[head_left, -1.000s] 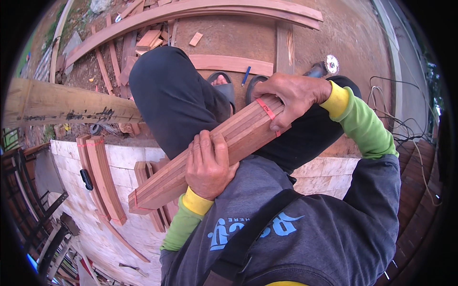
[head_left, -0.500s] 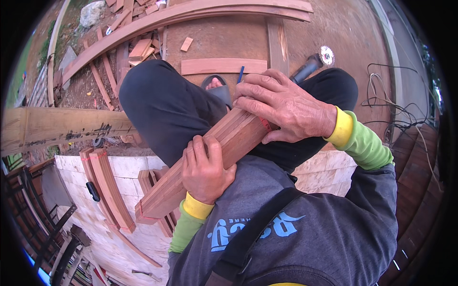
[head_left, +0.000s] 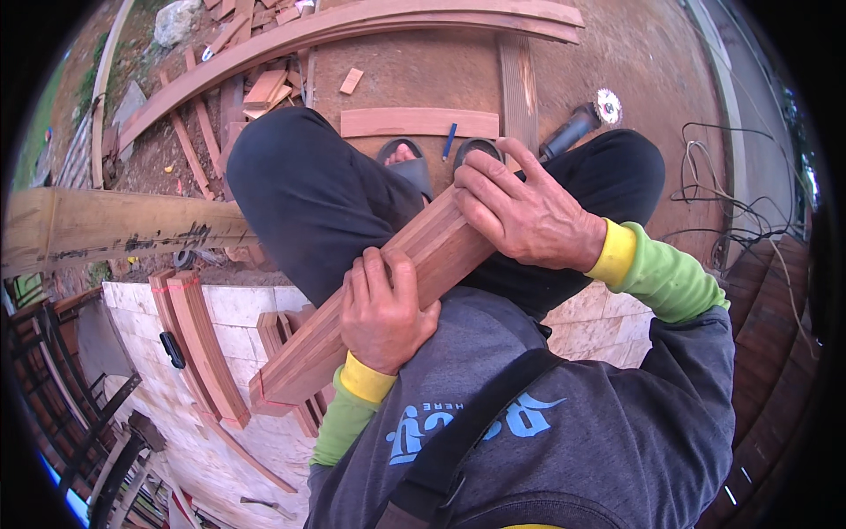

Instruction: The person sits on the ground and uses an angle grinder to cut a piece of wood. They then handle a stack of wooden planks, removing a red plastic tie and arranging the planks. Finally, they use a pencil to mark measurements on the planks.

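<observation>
A bundle of narrow reddish wooden slats (head_left: 441,256) lies diagonally across my lap, with a red band (head_left: 271,404) round its lower-left end. My left hand (head_left: 383,313) is closed on the bundle around its middle. My right hand (head_left: 520,207) grips the upper-right end, fingers curled over the top and covering that end. My dark-trousered knees (head_left: 291,194) are bent either side, and sandalled feet (head_left: 405,159) show beyond the bundle.
An angle grinder with a toothed disc (head_left: 577,123) lies beyond my right knee, near cables (head_left: 731,203). A blue pencil-like stick (head_left: 449,141), long planks (head_left: 352,26) and offcuts (head_left: 264,88) lie ahead. Banded slats (head_left: 203,353) rest on pale tiles at left, beside a beam (head_left: 123,225).
My right hand has shifted round the upper end of the bundle, its fingers now over the red band seen earlier there. The bundle's lower end has moved slightly right in view.
</observation>
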Available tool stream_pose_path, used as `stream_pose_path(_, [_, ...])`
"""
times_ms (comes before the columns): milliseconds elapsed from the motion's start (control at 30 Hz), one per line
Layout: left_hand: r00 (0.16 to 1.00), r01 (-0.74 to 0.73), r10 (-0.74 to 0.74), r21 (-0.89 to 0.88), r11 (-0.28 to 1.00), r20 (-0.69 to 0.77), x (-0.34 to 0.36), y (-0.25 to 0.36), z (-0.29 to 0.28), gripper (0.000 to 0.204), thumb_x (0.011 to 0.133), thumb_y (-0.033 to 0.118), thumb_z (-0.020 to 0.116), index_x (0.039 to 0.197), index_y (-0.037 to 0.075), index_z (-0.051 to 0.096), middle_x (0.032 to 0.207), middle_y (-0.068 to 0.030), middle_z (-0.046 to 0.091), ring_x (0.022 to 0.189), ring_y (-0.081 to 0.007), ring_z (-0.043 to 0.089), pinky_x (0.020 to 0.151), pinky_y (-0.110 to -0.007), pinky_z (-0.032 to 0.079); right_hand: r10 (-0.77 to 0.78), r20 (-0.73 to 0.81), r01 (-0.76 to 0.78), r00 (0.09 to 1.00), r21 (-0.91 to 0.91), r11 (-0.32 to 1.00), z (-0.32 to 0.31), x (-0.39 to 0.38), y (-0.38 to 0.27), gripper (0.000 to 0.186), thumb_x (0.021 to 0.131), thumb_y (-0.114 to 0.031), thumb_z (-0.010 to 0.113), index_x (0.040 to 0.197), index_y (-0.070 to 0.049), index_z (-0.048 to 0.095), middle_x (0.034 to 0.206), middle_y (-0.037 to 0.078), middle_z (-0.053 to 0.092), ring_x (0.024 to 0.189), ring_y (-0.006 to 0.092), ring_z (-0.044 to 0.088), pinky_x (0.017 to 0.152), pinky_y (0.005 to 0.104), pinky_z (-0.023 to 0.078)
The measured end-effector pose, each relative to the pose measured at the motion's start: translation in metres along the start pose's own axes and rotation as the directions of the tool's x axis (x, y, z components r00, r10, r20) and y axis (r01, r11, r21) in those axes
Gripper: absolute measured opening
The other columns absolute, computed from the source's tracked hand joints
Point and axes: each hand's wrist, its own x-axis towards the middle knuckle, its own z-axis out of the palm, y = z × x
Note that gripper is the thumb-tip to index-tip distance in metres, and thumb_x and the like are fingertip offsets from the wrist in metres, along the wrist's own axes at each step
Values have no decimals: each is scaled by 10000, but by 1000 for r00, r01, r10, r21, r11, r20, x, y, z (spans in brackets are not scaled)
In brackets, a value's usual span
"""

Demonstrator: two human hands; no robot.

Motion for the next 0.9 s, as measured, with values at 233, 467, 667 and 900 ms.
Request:
stream_pose_path(233, [1000, -26, 26, -42, 999, 0, -1, -1, -3, 776, 493, 267, 843, 1157, 7, 536, 1114, -195, 559, 970, -342, 596, 823, -410, 512, -25, 61, 24, 998, 19, 1000, -10, -5, 7, 365, 750, -157, 631, 1076, -13, 551, 1173, 147, 564, 1226, 304, 504, 1028, 563, 347])
stream_pose_path(467, [1000, -20, 20, -20, 1000, 6, -5, -3, -3, 780, 497, 262, 837, 1164, -7, 535, 1118, -204, 562, 971, -358, 596, 831, -420, 510, 7, 226, -77, 974, 303, 950, -23, -4, 25, 733, 613, -239, 820, 1229, -12, 493, 1270, 151, 519, 1245, 334, 491, 1015, 498, 399])
stream_pose_path(667, [999, -35, 34, -15, 999, -39, -6, -3, 0, 747, 512, 260, 817, 1147, -25, 545, 1125, -225, 565, 971, -367, 600, 827, -433, 517, 101, 274, -287, 957, 818, 499, -1, 1, 54, 731, 791, -465, 720, 1265, 51, 511, 1138, 236, 618, 1024, 350, 629, 917, 405, 491])
stream_pose_path(900, [999, -47, 47, -12, 999, -17, -5, -3, -1, 726, 564, 304, 795, 1146, -42, 534, 1099, -270, 572, 959, -381, 618, 835, -440, 530, -39, 412, -394, 910, 891, 226, 22, 13, 61, 774, 646, -461, 835, 1191, 29, 586, 1042, 164, 659, 983, 258, 633, 865, 352, 494])
